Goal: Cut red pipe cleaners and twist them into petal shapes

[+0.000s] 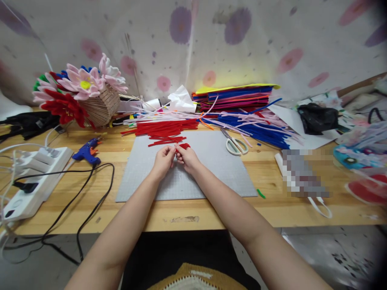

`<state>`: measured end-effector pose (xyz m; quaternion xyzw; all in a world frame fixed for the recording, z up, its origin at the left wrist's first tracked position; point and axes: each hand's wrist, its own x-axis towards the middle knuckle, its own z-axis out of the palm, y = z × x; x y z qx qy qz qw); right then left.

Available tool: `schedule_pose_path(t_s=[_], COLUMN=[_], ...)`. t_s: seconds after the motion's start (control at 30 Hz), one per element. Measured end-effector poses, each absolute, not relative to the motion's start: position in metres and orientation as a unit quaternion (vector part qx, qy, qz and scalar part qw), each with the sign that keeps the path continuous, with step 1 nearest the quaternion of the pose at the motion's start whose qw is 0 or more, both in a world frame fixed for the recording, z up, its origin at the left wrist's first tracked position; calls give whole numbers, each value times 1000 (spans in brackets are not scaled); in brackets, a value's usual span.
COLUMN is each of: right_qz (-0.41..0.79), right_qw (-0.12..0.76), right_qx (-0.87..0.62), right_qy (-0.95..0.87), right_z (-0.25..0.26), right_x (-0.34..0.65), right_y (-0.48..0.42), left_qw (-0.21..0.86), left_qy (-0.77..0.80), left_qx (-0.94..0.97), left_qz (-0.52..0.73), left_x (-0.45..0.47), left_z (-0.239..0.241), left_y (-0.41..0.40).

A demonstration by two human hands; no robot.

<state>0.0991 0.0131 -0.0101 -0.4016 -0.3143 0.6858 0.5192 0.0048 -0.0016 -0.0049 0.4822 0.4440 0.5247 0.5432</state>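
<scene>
My left hand [163, 160] and my right hand [188, 158] meet over the grey cutting mat [211, 177]. Both are closed in a pinch on a short red pipe cleaner piece [184, 146] held between the fingertips. Just beyond them lies a pile of cut red pipe cleaners [165, 131] at the mat's far edge. White-handled scissors [235, 144] rest on the mat to the right of my right hand.
A blue glue gun [87, 152] and a white power strip [30, 177] with cables sit at the left. A basket of pipe-cleaner flowers [81, 94] stands at the back left. Blue and pink pipe cleaners [256, 127] and stacked coloured sheets [236, 96] lie behind.
</scene>
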Motion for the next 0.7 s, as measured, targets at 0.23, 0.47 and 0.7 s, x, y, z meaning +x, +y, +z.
schedule_pose_path(t_s=[0.23, 0.47, 0.7], right_qz=[748, 779, 683], right_qw=[500, 449, 352], right_qx=[-361, -361, -410], right_qy=[-244, -247, -491], right_z=[-12, 4, 10], right_x=[88, 110, 127], right_y=[14, 13, 11], left_qw=[597, 607, 597], left_qy=[399, 405, 419], left_qx=[391, 418, 391], left_qz=[576, 540, 562], left_x=[11, -3, -26], left_z=[-8, -1, 3], left_y=[-1, 3, 9])
